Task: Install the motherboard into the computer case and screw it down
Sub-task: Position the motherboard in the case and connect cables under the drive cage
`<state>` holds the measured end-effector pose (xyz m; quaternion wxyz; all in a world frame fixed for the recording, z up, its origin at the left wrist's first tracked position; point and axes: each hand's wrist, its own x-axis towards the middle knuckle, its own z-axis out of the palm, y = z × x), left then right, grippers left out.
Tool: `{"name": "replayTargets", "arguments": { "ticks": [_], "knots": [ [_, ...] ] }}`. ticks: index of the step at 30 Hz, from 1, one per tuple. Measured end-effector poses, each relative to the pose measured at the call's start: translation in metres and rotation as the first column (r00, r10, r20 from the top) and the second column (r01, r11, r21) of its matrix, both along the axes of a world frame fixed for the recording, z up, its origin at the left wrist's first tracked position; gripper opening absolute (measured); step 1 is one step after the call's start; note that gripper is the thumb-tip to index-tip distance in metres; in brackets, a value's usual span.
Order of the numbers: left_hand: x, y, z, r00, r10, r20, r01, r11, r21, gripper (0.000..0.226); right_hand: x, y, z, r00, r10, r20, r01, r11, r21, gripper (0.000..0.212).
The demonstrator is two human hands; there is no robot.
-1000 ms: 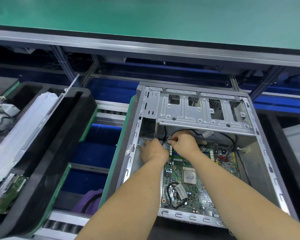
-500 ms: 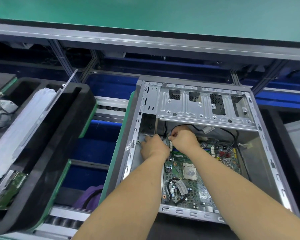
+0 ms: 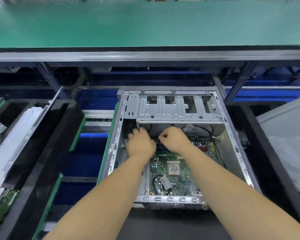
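since a second ago both hands slid toward 12 o'clock. left hand (image 3: pixel 140 146) curled, contents hidden; right hand (image 3: pixel 173 140) pinches something small. board (image 3: pixel 176 172) sits in case (image 3: pixel 235 149); i risk snagging the cable (image 3: pixel 208 134).

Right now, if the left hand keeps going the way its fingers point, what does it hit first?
Probably the case's dark far-left corner under the drive cage; the left hand points up and away there. Depth is unclear.

Both forearms are bare, no sleeves, gloves or jewellery visible.
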<state>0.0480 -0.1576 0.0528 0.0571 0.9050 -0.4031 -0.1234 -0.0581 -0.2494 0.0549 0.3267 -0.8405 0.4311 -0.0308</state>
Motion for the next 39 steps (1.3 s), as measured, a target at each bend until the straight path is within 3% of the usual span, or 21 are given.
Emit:
{"name": "replayTargets", "arguments": {
  "ticks": [3,6,9,11,13,15,17,20,22,28,31,32,34,36,37,39],
  "knots": [
    [-0.007,0.001,0.019,0.992,-0.062,0.107,0.051,0.994,0.101,0.049,-0.024,-0.006,0.023,0.996,0.066,-0.056,-0.067,0.998,-0.007,0.033],
    [-0.023,-0.005,0.037,0.953,-0.255,0.165,0.214,0.949,0.232,0.024,-0.056,-0.020,0.044,0.974,0.139,-0.182,-0.144,0.989,-0.015,0.036],
    [-0.055,-0.020,0.045,0.908,-0.411,-0.082,0.419,0.890,0.182,0.015,-0.088,-0.033,0.061,0.968,0.142,-0.206,-0.165,0.981,-0.103,0.034],
    [-0.077,-0.031,0.044,0.873,-0.407,-0.268,0.448,0.887,0.114,0.011,-0.102,-0.033,0.070,0.988,0.116,-0.106,-0.135,0.974,-0.185,0.029],
    [-0.094,-0.040,0.036,0.838,-0.414,-0.355,0.468,0.880,0.078,0.012,-0.107,-0.026,0.073,0.996,0.086,-0.011,-0.084,0.933,-0.350,0.025],
    [-0.107,-0.048,0.026,0.818,-0.400,-0.414,0.460,0.886,0.053,0.007,-0.111,-0.018,0.072,0.995,0.008,0.095,0.041,0.865,-0.501,0.023],
    [-0.118,-0.054,0.015,0.806,-0.368,-0.463,0.419,0.908,0.008,0.006,-0.116,-0.013,0.070,0.982,-0.091,0.164,0.164,0.842,-0.514,0.027],
    [-0.128,-0.058,0.000,0.813,-0.314,-0.490,0.334,0.941,-0.048,0.007,-0.117,-0.010,0.066,0.988,-0.108,0.112,0.153,0.814,-0.561,0.031],
    [-0.130,-0.059,-0.005,0.822,-0.277,-0.497,0.269,0.959,-0.089,0.011,-0.115,-0.010,0.068,0.983,-0.131,0.125,0.178,0.825,-0.536,0.029],
    [-0.126,-0.059,-0.018,0.789,-0.287,-0.543,0.295,0.953,-0.074,0.034,-0.116,-0.015,0.069,0.956,-0.194,0.221,0.278,0.840,-0.465,0.026],
    [-0.121,-0.054,-0.004,0.791,-0.287,-0.541,0.181,0.953,-0.242,0.027,-0.117,-0.017,0.069,0.928,-0.215,0.304,0.329,0.856,-0.399,0.022],
    [-0.120,-0.053,0.005,0.753,-0.292,-0.590,0.129,0.944,-0.302,0.021,-0.117,-0.019,0.069,0.914,-0.227,0.338,0.347,0.867,-0.357,0.022],
    [-0.118,-0.047,0.021,0.568,-0.288,-0.771,0.105,0.955,-0.279,0.017,-0.118,-0.021,0.068,0.885,-0.248,0.395,0.378,0.878,-0.295,0.022],
    [-0.121,-0.038,0.031,0.359,-0.247,-0.900,0.303,0.943,-0.139,0.019,-0.118,-0.022,0.068,0.878,-0.250,0.409,0.384,0.878,-0.286,0.021],
    [-0.124,-0.034,0.032,0.305,-0.232,-0.924,0.430,0.899,-0.084,0.018,-0.118,-0.022,0.067,0.883,-0.245,0.401,0.375,0.882,-0.286,0.020],
    [-0.132,-0.032,0.032,0.290,-0.274,-0.917,0.592,0.804,-0.053,0.018,-0.117,-0.022,0.068,0.889,-0.241,0.389,0.364,0.888,-0.281,0.020]
  ]
}}
